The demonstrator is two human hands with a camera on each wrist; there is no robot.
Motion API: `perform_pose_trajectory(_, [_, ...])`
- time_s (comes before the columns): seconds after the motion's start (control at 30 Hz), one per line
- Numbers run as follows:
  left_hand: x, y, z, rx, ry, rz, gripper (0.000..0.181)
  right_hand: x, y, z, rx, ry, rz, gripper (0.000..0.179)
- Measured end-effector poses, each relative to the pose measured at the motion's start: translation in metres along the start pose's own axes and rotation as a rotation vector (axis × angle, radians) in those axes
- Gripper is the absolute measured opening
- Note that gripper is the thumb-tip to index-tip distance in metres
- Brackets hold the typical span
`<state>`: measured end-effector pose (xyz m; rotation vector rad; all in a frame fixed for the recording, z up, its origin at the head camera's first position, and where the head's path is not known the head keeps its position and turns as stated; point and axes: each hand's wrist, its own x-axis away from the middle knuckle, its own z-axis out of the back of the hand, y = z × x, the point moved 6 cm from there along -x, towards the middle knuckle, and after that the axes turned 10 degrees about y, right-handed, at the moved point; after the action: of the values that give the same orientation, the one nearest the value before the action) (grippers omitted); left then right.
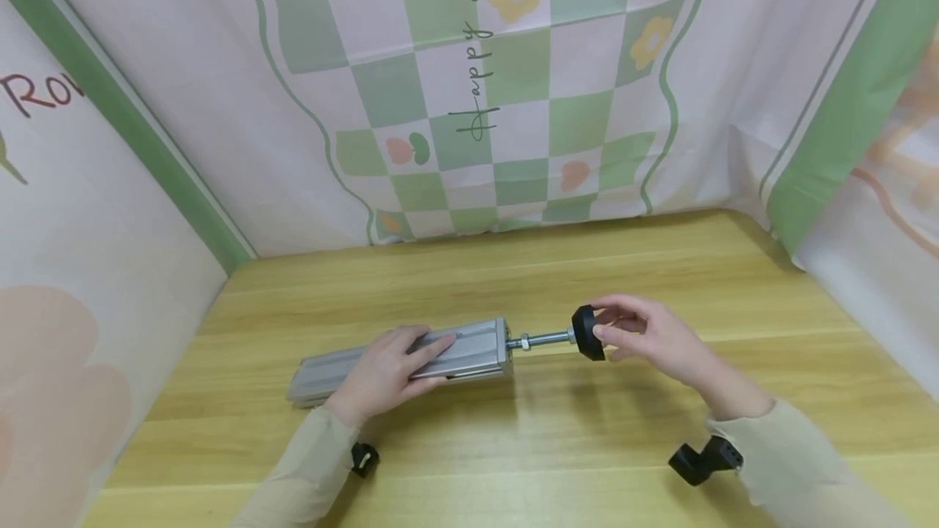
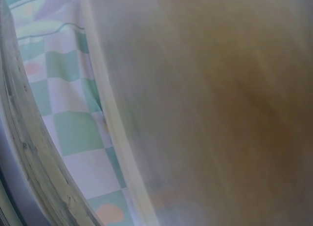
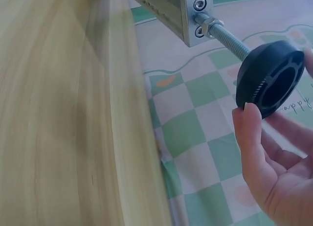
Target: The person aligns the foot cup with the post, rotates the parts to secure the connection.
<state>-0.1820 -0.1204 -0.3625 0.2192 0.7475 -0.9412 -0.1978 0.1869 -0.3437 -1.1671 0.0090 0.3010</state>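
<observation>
A long silver aluminium profile (image 1: 469,349) lies crosswise before me, with its shadow on the wooden table. My left hand (image 1: 392,369) grips it near the middle, fingers over the top and thumb along the near side. From its right end plate sticks a threaded rod (image 1: 548,339) with a hex nut (image 1: 525,341) close to the plate. The rod carries a round black levelling foot (image 1: 587,332). With thumb and fingers my right hand (image 1: 653,336) pinches the foot's rim. In the right wrist view the foot (image 3: 266,79) shows its ribbed, hollow underside.
The wooden table (image 1: 440,275) spreads beneath both hands. A checkered cloth (image 1: 477,104) hangs along its back edge, with more cloth at both sides. Black wrist mounts (image 1: 704,461) sit by both sleeves. The left wrist view is largely blurred.
</observation>
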Motion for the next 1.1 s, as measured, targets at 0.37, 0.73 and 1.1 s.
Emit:
perform_pose_trajectory(0.37, [0.004, -0.001, -0.002, 0.0, -0.005, 0.012, 0.062, 0.0, -0.001, -0.003, 0.059, -0.017, -0.013, 0.049])
perform_pose_trajectory(0.73, [0.002, -0.002, -0.002, 0.007, 0.011, 0.001, 0.06, 0.01, -0.017, -0.004, 0.235, 0.012, 0.485, 0.079])
perform_pose_trajectory(1.1, [0.001, -0.002, -0.001, 0.007, 0.006, -0.01, 0.056, 0.01, -0.015, -0.002, 0.175, 0.064, 0.371, 0.058])
